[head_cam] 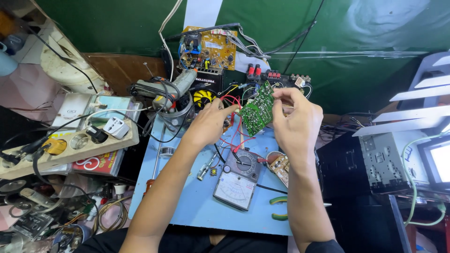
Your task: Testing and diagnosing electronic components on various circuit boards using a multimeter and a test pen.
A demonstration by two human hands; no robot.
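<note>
2 hands grip a green circuit board [257,110] above a blue desk [197,206].
The left hand [209,122] pinches its left edge, the right hand [294,122] its right; a grey analogue meter [238,180] lies nearer, a red-and-white package [96,162] far left.

A small green circuit board [257,110] sits just above the middle of the frame, held tilted in the air, solder side showing with pale traces. Red wires [237,122] trail from its lower left edge downward.
</note>
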